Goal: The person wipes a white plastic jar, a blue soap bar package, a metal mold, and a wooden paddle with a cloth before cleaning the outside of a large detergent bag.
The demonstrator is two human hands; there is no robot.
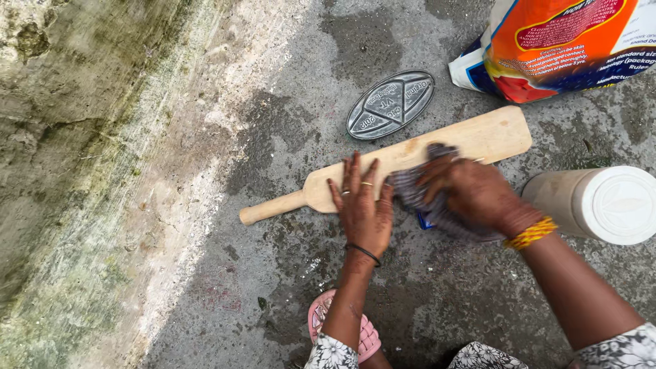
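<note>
Wooden paddle [410, 160] lies flat on the wet concrete floor [273, 273], handle pointing away from the orange bag [560, 41]. Left hand [362, 208] pressed flat on paddle near the handle, fingers spread, gripping nothing. Right hand [471, 191] closed around a checked cloth [427, 198], bunched on the paddle's middle. Oval metal plate [391, 104] just beyond paddle; white container [598, 203] beside right wrist.

Damp grey concrete floor [273, 137], patchy and stained. Directly on it: a wooden paddle [478, 140] lying flat, an oval metal plate [390, 104] just above it, a printed bag [567, 44] top right, a white jar [601, 203] on its side.
</note>
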